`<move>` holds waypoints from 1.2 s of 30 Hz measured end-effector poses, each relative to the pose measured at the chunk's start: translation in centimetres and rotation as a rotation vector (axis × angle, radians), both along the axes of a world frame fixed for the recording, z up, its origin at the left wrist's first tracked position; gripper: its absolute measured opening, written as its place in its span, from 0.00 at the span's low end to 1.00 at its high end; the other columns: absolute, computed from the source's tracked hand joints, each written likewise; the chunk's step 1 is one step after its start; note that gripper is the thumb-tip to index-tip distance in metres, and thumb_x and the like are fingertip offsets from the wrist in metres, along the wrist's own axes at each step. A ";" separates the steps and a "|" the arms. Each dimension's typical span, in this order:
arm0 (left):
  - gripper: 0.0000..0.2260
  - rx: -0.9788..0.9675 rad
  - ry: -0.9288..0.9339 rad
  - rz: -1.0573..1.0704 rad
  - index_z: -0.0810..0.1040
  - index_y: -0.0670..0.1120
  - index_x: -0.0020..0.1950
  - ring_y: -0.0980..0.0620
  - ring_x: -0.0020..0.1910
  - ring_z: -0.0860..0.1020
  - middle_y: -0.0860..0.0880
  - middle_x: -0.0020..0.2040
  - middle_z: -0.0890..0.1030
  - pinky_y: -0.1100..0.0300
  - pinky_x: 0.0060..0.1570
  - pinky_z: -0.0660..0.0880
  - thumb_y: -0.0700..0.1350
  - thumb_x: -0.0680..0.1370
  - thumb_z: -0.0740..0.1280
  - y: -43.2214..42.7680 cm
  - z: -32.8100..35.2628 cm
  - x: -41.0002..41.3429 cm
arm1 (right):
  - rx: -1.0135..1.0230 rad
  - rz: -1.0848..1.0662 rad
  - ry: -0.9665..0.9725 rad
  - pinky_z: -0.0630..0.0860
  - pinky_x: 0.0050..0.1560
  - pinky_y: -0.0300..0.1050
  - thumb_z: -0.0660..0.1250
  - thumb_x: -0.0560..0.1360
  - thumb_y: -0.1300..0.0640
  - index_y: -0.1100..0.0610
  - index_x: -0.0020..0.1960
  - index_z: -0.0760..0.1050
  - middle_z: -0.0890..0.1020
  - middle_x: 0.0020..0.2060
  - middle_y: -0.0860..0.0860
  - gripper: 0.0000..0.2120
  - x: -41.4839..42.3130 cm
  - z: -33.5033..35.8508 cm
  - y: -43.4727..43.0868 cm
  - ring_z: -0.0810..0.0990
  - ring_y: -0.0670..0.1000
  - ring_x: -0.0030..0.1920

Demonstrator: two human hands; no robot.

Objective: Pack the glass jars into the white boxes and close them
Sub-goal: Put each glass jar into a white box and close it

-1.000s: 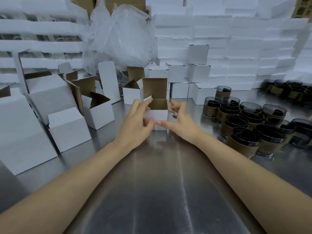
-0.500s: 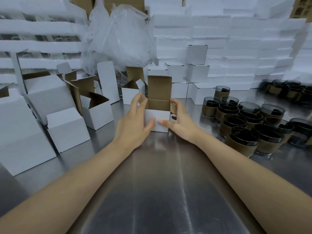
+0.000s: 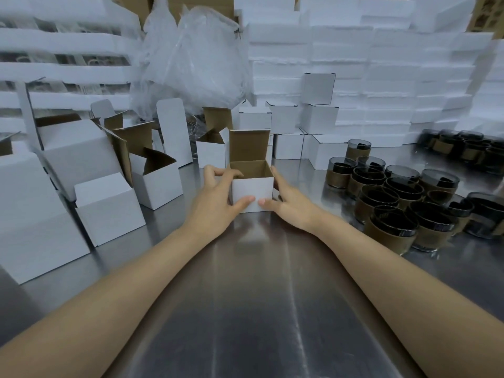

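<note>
A small white box (image 3: pixel 252 190) with a brown inside stands on the steel table, its lid flap upright and its top open. My left hand (image 3: pixel 216 199) grips its left side, fingers curled at the rim and thumb on the front face. On the other side my right hand (image 3: pixel 289 201) holds the box, fingers along the right wall and thumb on the front. The box looks empty from here. To the right stands a cluster of dark glass jars (image 3: pixel 392 203) with brown paper bands.
Several open white boxes (image 3: pixel 156 184) stand to the left, closed ones (image 3: pixel 321 154) behind. Stacked white foam trays (image 3: pixel 381 77) and a clear plastic bag (image 3: pixel 196 61) fill the back. More jars (image 3: pixel 469 151) sit at the far right. Bare steel table (image 3: pixel 253 296) lies in front.
The side flaps have been folded down into the box and the lid flap now stands straight up. Both hands have shifted from the top edges to the box's sides and front.
</note>
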State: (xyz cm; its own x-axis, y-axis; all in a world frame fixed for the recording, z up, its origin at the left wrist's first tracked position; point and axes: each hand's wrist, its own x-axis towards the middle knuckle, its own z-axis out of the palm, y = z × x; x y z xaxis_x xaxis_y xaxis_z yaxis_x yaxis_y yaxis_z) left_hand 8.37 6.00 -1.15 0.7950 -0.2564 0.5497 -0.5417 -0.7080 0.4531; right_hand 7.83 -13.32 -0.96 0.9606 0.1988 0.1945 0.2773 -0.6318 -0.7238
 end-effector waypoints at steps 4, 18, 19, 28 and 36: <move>0.19 0.042 0.005 0.064 0.67 0.49 0.61 0.48 0.42 0.77 0.48 0.64 0.59 0.54 0.45 0.76 0.57 0.76 0.67 -0.2 0.1 0.0 | 0.164 -0.296 -0.209 0.64 0.69 0.43 0.54 0.72 0.75 0.56 0.76 0.58 0.56 0.77 0.52 0.35 -0.1 0.5 -0.9 0.65 0.54 0.73; 0.20 0.077 0.012 0.059 0.66 0.52 0.64 0.54 0.37 0.75 0.51 0.67 0.57 0.56 0.40 0.76 0.57 0.77 0.66 0.0 0.1 0.2 | -0.074 -0.646 -0.155 0.75 0.56 0.56 0.60 0.77 0.61 0.60 0.71 0.63 0.57 0.71 0.55 0.23 0.4 0.8 -2.5 0.76 0.61 0.54; 0.20 0.075 0.013 0.057 0.66 0.52 0.64 0.55 0.37 0.74 0.51 0.67 0.57 0.57 0.39 0.75 0.57 0.77 0.66 0.0 0.1 0.2 | -0.084 -0.620 -0.167 0.75 0.56 0.55 0.60 0.77 0.61 0.59 0.71 0.63 0.58 0.70 0.55 0.23 0.4 0.8 -2.3 0.77 0.60 0.52; 0.20 0.078 0.018 0.049 0.66 0.52 0.65 0.56 0.35 0.73 0.52 0.67 0.57 0.65 0.32 0.66 0.58 0.77 0.66 -0.1 0.0 0.4 | 0.005 -0.507 -0.367 0.74 0.53 0.48 0.60 0.77 0.59 0.54 0.65 0.71 0.73 0.59 0.51 0.17 0.2 1.0 -1.6 0.77 0.53 0.50; 0.21 0.073 0.010 0.047 0.67 0.51 0.66 0.56 0.37 0.72 0.52 0.68 0.57 0.71 0.33 0.64 0.58 0.77 0.66 -0.1 -0.1 0.5 | 0.031 -0.665 -0.369 0.65 0.65 0.46 0.51 0.82 0.57 0.56 0.66 0.74 0.64 0.73 0.52 0.19 0.6 0.7 -2.5 0.68 0.52 0.69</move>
State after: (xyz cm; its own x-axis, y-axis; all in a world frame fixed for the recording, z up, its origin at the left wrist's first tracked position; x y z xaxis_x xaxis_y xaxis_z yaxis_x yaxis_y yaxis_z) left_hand 8.83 5.90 -1.25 0.8127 -0.2573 0.5228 -0.5023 -0.7641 0.4048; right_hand 8.38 -15.80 -0.28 0.7477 -0.4099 0.5225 0.0732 -0.7311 -0.6783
